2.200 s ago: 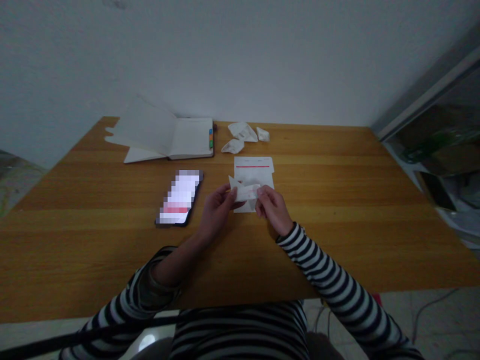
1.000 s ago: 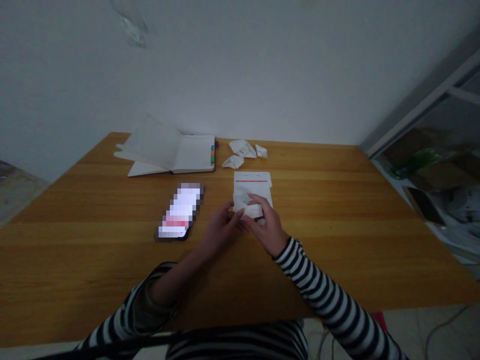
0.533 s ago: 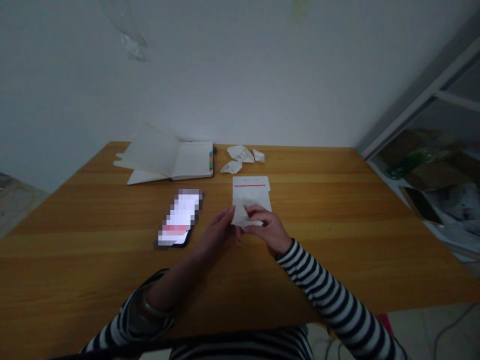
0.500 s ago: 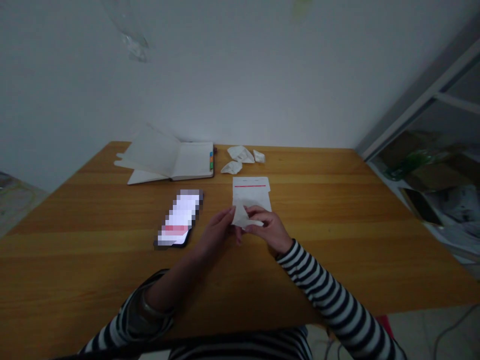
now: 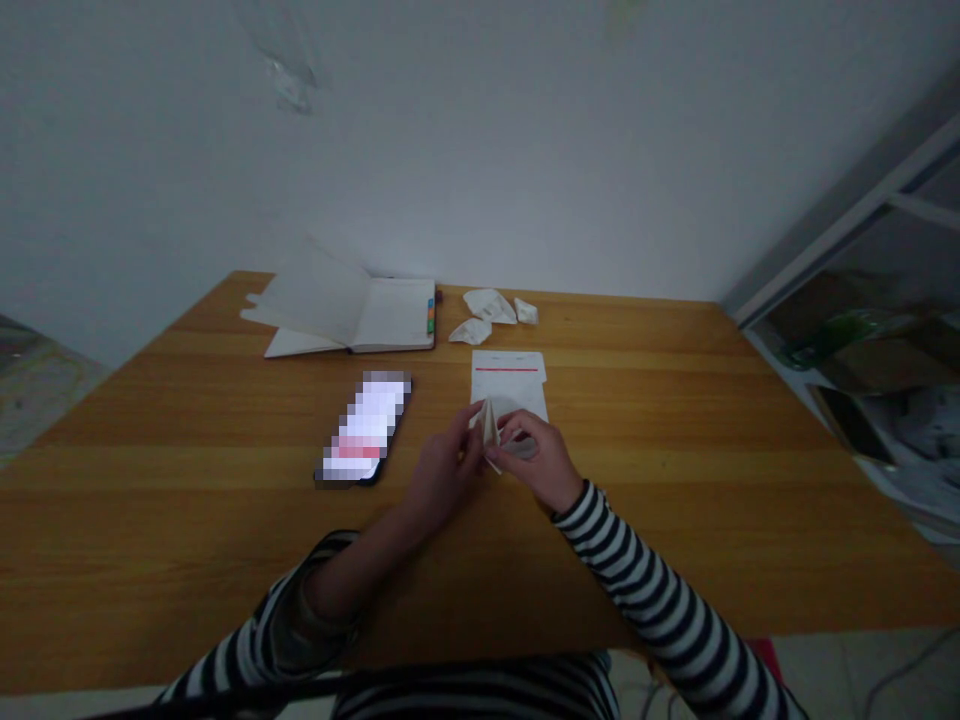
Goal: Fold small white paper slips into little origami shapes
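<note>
A small folded piece of white paper (image 5: 490, 432) stands on edge between my two hands above the wooden table (image 5: 675, 460). My left hand (image 5: 444, 480) pinches its left side with fingers closed. My right hand (image 5: 538, 462) is closed on its right side. Just behind the hands a white sheet with a red line (image 5: 510, 384) lies flat on the table. Both of my sleeves are striped black and white.
A phone (image 5: 364, 428) with a lit screen lies left of my hands. An open notebook (image 5: 352, 314) with coloured tabs sits at the back, with crumpled paper scraps (image 5: 489, 310) to its right. A shelf with clutter (image 5: 862, 380) stands at the right. A wall runs behind the table.
The folded paper was held flatter and wider; now it is pressed narrower and stands upright between my fingers. My hands stayed over the same spot in front of the red-lined sheet.
</note>
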### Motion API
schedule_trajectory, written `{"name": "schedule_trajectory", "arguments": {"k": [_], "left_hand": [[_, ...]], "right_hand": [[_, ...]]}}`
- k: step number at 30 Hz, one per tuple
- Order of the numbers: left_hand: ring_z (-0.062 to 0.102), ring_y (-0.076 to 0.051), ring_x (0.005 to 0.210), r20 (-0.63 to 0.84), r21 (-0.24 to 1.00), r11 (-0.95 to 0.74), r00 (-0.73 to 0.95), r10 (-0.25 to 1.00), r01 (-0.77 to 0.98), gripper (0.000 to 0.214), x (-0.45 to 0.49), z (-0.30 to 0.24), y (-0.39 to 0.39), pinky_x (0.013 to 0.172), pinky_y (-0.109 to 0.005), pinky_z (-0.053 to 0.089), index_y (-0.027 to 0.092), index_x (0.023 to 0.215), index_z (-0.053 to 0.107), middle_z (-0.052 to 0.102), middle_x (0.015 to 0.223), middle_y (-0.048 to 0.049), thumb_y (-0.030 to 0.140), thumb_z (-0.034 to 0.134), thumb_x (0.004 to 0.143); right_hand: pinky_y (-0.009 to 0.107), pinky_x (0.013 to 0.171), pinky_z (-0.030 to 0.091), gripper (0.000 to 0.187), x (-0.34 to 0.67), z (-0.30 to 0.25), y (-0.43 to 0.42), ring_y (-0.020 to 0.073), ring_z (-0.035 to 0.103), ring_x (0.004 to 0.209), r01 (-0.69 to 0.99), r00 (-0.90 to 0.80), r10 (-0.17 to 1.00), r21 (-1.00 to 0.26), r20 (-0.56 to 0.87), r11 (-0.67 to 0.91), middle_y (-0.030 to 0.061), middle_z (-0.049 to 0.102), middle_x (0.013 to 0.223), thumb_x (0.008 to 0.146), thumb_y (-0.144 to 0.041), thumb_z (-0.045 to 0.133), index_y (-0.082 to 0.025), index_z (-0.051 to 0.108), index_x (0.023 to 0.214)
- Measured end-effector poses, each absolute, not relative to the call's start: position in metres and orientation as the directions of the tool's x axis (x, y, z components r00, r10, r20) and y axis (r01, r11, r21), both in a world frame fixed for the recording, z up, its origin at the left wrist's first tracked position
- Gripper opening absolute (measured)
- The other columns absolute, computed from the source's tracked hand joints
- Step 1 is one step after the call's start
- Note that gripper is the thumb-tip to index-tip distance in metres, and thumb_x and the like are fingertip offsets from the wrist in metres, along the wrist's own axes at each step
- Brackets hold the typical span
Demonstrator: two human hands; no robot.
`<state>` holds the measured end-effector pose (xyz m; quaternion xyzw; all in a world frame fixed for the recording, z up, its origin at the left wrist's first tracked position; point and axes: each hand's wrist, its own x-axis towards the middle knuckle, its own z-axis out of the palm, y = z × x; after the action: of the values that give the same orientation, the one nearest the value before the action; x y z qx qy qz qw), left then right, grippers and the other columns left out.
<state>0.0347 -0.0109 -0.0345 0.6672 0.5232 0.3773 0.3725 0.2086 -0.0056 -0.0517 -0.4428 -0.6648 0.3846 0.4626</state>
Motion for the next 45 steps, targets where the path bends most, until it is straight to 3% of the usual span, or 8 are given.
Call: {"name": "schedule_trajectory", "arguments": {"k": [5, 10, 18, 23, 30, 36, 40, 45], "left_hand": [[0.062, -0.015, 0.054, 0.122, 0.87, -0.196, 0.187, 0.975, 0.453, 0.046, 0.036, -0.036, -0.012, 0.057, -0.025, 0.047, 0.014, 0.137, 0.052, 0.067, 0.064, 0.0009, 0.027, 0.045, 0.094], [0.062, -0.016, 0.055, 0.105, 0.866, -0.196, 0.216, 0.971, 0.46, 0.047, 0.035, -0.037, -0.012, 0.056, -0.025, 0.045, 0.016, 0.139, 0.05, 0.07, 0.067, 0.0, 0.029, 0.046, 0.094], [0.059, -0.021, 0.055, 0.144, 0.885, -0.187, 0.131, 0.981, 0.426, 0.046, 0.033, -0.037, -0.012, 0.054, -0.027, 0.038, 0.023, 0.134, 0.062, 0.067, 0.065, -0.0016, 0.029, 0.062, 0.088], [0.058, -0.02, 0.058, 0.143, 0.865, -0.181, 0.114, 0.983, 0.468, 0.045, 0.034, -0.04, -0.012, 0.056, -0.027, 0.038, 0.025, 0.133, 0.062, 0.066, 0.069, -0.0026, 0.032, 0.061, 0.089], [0.054, -0.019, 0.057, 0.157, 0.865, -0.189, 0.106, 0.982, 0.464, 0.045, 0.034, -0.034, -0.014, 0.057, -0.027, 0.038, 0.023, 0.134, 0.062, 0.066, 0.069, -0.0029, 0.036, 0.061, 0.091], [0.057, -0.017, 0.069, 0.04, 0.979, -0.078, 0.197, 0.98, 0.188, 0.038, 0.036, -0.022, -0.011, 0.063, -0.025, 0.044, 0.018, 0.085, 0.069, 0.062, 0.071, -0.0014, 0.051, 0.052, 0.094], [0.063, -0.021, 0.091, -0.026, 0.986, 0.063, 0.229, 0.973, -0.156, 0.051, 0.036, -0.033, -0.001, 0.078, -0.029, 0.049, 0.02, 0.11, 0.068, 0.069, 0.101, -0.0068, 0.063, 0.064, 0.083], [0.066, -0.03, 0.102, -0.093, 0.89, 0.238, 0.356, 0.93, -0.389, 0.094, 0.035, -0.037, 0.009, 0.086, -0.039, 0.051, 0.019, 0.126, 0.065, 0.072, 0.112, -0.0146, 0.091, 0.032, 0.076]], "right_hand": [[0.033, 0.078, 0.05, 0.04, 0.209, -0.054, -0.006, 0.0175, 0.064, 0.084, 0.224, -0.188, 0.953, -0.934, 0.237, 0.277, 0.0024, 0.07, 0.099, 0.078, -0.034, 0.079, -0.025, 0.062, 0.113], [0.036, 0.084, 0.048, 0.026, 0.21, -0.052, -0.005, 0.0206, 0.061, 0.091, 0.302, -0.111, 0.948, -0.899, 0.297, 0.317, 0.0038, 0.069, 0.098, 0.077, -0.031, 0.078, -0.023, 0.067, 0.099], [0.035, 0.087, 0.047, 0.038, 0.207, -0.059, -0.002, 0.0188, 0.059, 0.089, 0.194, -0.16, 0.953, -0.938, 0.259, 0.288, 0.0011, 0.062, 0.095, 0.076, -0.029, 0.077, -0.025, 0.061, 0.11], [0.034, 0.089, 0.045, 0.045, 0.211, -0.052, -0.003, 0.0198, 0.056, 0.093, 0.13, -0.202, 0.957, -0.963, 0.209, 0.238, 0.0012, 0.058, 0.098, 0.066, -0.04, 0.085, -0.024, 0.057, 0.098], [0.028, 0.065, 0.043, 0.037, 0.212, -0.049, -0.001, 0.0152, 0.052, 0.068, -0.046, -0.297, 0.952, -0.997, 0.069, 0.058, -0.0009, 0.056, 0.072, 0.082, -0.055, 0.07, -0.021, 0.058, 0.073], [0.028, 0.064, 0.051, 0.037, 0.215, -0.05, 0.0, 0.0154, 0.062, 0.063, -0.298, -0.308, 0.949, -0.941, -0.068, -0.164, -0.0003, 0.068, 0.073, 0.075, -0.054, 0.079, -0.021, 0.066, 0.088], [0.026, 0.069, 0.053, 0.036, 0.214, -0.047, -0.004, 0.0148, 0.068, 0.071, -0.324, -0.475, 0.878, -0.916, -0.058, -0.236, 0.0021, 0.074, 0.085, 0.075, -0.046, 0.081, -0.02, 0.069, 0.097], [0.025, 0.06, 0.052, 0.039, 0.214, -0.048, -0.003, 0.0134, 0.067, 0.061, -0.3, -0.339, 0.933, -0.926, -0.124, -0.231, -0.0002, 0.075, 0.078, 0.073, -0.042, 0.082, -0.021, 0.066, 0.1]]}}
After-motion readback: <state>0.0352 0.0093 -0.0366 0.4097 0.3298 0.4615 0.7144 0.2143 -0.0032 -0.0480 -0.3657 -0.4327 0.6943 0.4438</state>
